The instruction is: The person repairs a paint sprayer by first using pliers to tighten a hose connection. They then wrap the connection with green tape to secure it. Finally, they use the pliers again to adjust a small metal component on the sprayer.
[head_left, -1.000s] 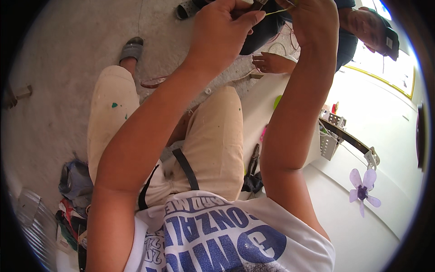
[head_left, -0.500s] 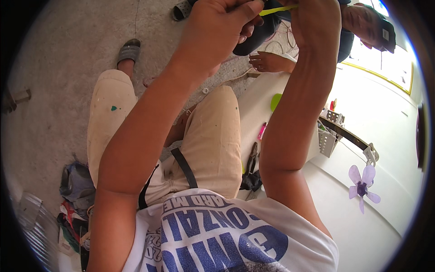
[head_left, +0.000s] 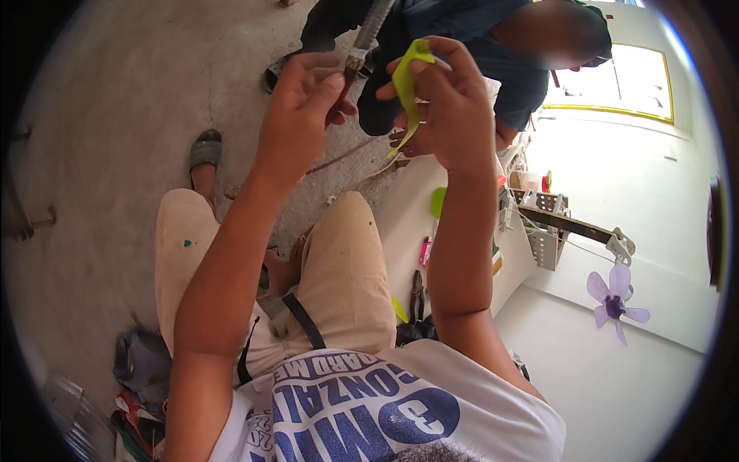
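At the upper middle, my left hand (head_left: pixel 304 108) is closed around the dark red lower end of a long tool (head_left: pixel 372 29). Its grey, ribbed shaft slants up out of the picture, and a whitish wrap sits where it meets the red part. To the right of it, my right hand (head_left: pixel 456 104) pinches a yellow-green strip (head_left: pixel 406 81), which looks thin and flexible. The strip's narrow end dangles below the fingers. Both forearms are raised over my lap, and the two hands are apart.
A person (head_left: pixel 477 31) in dark clothes sits opposite, with one hand beyond my right wrist. Right of my legs, a pale bench (head_left: pixel 400 208) carries pliers (head_left: pixel 416 296), a pink lighter (head_left: pixel 426 250) and a green disc (head_left: pixel 438 202). Farther right are a perforated basket (head_left: pixel 548 239) and purple fan (head_left: pixel 614 306).
My hands have come lower in the picture. The yellow-green strip, earlier stretched between them, now hangs from my right hand alone. The ribbed tool has come into view in my left hand.
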Motion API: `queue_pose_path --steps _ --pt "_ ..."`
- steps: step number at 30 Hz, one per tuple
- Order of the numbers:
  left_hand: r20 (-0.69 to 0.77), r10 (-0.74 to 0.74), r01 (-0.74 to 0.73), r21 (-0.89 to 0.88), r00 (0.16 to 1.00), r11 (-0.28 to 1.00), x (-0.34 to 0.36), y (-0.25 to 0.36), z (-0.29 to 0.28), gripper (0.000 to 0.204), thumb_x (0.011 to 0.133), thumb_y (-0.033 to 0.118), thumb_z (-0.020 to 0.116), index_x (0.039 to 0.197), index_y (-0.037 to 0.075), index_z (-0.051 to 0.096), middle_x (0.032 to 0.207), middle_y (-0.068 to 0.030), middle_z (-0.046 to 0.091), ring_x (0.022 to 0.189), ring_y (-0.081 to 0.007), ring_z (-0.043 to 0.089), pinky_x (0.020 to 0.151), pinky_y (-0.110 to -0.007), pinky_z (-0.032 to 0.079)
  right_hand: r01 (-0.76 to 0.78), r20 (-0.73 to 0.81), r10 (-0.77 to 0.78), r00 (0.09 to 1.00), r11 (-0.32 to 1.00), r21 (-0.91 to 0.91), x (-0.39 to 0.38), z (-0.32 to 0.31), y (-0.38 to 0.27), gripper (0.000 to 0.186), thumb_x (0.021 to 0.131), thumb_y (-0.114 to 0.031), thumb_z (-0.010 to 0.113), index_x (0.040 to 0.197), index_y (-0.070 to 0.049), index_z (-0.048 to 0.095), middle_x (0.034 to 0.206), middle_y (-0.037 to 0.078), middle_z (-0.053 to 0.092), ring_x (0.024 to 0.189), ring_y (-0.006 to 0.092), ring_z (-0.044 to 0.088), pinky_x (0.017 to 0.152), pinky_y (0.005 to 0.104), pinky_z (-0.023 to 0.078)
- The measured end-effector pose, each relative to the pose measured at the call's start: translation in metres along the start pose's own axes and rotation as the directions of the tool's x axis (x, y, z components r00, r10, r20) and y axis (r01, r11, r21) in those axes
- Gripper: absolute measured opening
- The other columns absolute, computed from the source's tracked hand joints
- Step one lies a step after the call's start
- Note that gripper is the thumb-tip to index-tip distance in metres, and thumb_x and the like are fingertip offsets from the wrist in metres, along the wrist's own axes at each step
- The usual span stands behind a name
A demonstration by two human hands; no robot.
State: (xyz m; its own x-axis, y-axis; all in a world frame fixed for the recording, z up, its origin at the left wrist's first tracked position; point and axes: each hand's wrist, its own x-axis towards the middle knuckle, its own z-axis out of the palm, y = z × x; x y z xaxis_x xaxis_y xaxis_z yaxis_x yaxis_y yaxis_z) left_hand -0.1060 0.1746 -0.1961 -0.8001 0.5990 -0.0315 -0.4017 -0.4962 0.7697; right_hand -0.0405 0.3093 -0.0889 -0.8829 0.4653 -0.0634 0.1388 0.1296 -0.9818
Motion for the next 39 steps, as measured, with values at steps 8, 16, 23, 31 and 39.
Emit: queue_pose_path --steps 8,16,23,31,39 --pt "0.133 -0.052 0.051 0.011 0.99 0.999 0.0 0.014 -0.01 0.022 0.1 0.027 0.061 0.106 0.006 0.064 0.102 -0.0005 0.066 0.092 -0.0088 0.061 0.082 -0.022 0.045 0.045 0.259 0.032 0.965 0.957 -0.286 -0.012 0.005 0.001 0.059 0.09 -0.006 0.064 0.144 -0.007 0.041 0.081 0.009 0.065 0.066 0.015 0.062 0.057 0.0274 0.047" --pt "0.146 0.019 -0.046 0.185 0.989 0.982 0.005 -0.002 -0.019 0.019 0.092 0.022 0.073 0.099 0.005 0.068 0.125 -0.0059 0.06 0.094 -0.0076 0.06 0.086 -0.025 0.047 0.315 0.303 -0.149 0.941 0.714 -0.626 -0.022 0.027 0.003 0.059 0.085 -0.006 0.069 0.14 -0.006 0.046 0.088 0.017 0.068 0.075 0.0294 0.066 0.07 0.0366 0.051" --pt "-0.008 -0.066 0.064 -0.169 0.998 0.984 0.004 0.003 -0.013 0.017 0.092 0.021 0.073 0.097 0.005 0.069 0.125 -0.006 0.059 0.091 -0.0082 0.063 0.083 -0.023 0.05 0.219 0.112 -0.192 0.975 0.739 -0.637 -0.039 0.031 0.018 0.041 0.08 -0.006 0.072 0.119 -0.006 0.059 0.09 0.011 0.064 0.08 0.0292 0.062 0.07 0.0371 0.049" --pt "-0.106 -0.124 0.113 -0.103 0.987 0.988 0.002 0.011 -0.01 0.027 0.095 0.023 0.069 0.112 0.002 0.066 0.1 -0.0038 0.068 0.092 -0.0121 0.061 0.086 -0.027 0.048 0.371 0.009 -0.529 0.849 0.583 -0.723 -0.058 0.031 0.039 0.015 0.078 -0.011 0.075 0.09 -0.007 0.066 0.099 0.007 0.059 0.095 0.0303 0.056 0.085 0.0428 0.043" --pt "0.018 -0.023 0.025 -0.121 1.0 0.992 0.003 0.008 -0.008 0.036 0.099 0.024 0.062 0.125 -0.001 0.06 0.108 -0.0056 0.067 0.098 -0.0128 0.062 0.091 -0.027 0.049 0.088 0.013 -0.09 0.996 0.913 -0.399 -0.017 0.022 0.035 0.026 0.088 -0.021 0.071 0.101 0.002 0.069 0.08 0.012 0.068 0.072 0.0221 0.062 0.071 0.0347 0.049"
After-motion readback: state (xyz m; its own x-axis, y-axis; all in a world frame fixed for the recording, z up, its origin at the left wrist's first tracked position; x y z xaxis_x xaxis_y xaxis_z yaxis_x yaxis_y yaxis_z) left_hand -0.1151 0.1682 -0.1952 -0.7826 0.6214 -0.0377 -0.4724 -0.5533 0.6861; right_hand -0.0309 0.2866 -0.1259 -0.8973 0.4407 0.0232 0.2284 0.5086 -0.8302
